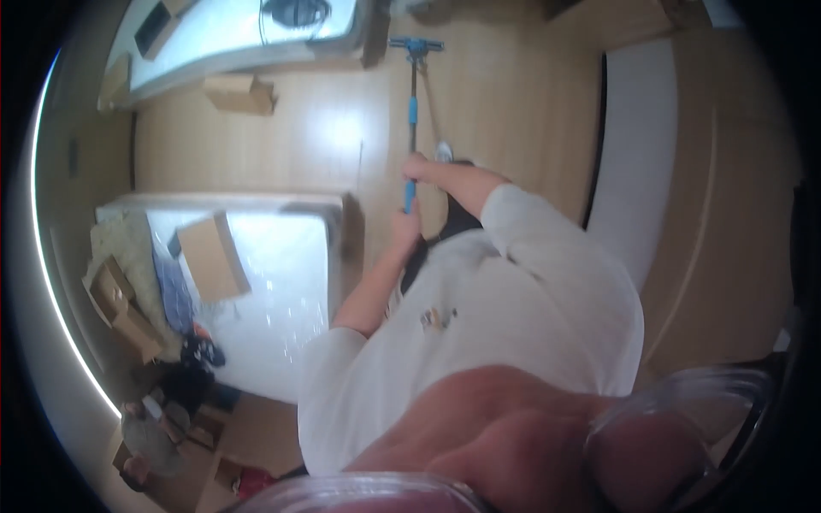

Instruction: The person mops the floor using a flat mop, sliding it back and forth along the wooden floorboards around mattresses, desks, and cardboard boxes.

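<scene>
A long-handled mop with blue grips and a grey pole stretches away from me over the wooden floor. Its wide, flat blue-and-grey head lies at the far end. My left hand is wrapped round the near end of the handle, on the blue grip. Farther along the pole, my right hand is closed round it too. One of my shoes shows just beyond my right forearm.
Left stands a plastic-wrapped mattress with cardboard boxes and cloth on it. Another mattress is at the far left, a carton beside it. A seated person is at lower left. A pale panel runs along the right.
</scene>
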The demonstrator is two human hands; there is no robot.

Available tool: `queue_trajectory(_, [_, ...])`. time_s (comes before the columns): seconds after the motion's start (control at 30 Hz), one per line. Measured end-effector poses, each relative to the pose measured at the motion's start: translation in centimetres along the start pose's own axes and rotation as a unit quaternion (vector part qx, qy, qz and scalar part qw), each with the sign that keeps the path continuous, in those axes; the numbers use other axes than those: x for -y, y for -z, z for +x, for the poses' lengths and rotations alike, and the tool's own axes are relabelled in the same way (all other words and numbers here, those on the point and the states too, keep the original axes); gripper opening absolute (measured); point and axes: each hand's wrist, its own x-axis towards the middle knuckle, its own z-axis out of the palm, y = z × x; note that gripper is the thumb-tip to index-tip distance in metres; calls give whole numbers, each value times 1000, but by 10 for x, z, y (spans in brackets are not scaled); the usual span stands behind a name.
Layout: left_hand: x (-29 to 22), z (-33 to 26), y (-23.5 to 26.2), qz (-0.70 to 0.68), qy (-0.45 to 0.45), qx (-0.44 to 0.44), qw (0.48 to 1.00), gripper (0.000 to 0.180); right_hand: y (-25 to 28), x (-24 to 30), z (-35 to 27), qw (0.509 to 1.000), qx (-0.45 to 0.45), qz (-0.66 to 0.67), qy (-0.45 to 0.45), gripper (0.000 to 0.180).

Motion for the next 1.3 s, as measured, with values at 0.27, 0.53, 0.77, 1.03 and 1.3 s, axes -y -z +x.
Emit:
queue_trajectory(0.27, [-231, 35, -128, -156, 120, 114, 974, 40, 220, 0, 91, 999, -23, -33, -26, 6])
queue_trajectory(0.53, [-255, 72, -146, -6, -81, 9, 997, 53, 275, 49, 84, 994, -30, 91, -50, 11])
queue_trajectory(0.77, [-329, 40, -99, -195, 157, 334, 909, 44, 290, 6, 145, 992, 35, -100, 62, 6])
queue_trajectory(1.03, [-291, 9, 78, -204, 126, 285, 928, 30, 184, 145, 17, 940, 118, 303, -102, 32])
queue_trajectory(1.3, [-126, -53, 250, 167, 10, 123, 978, 53, -62, 161, -45, 891, 185, 381, -163, 30])
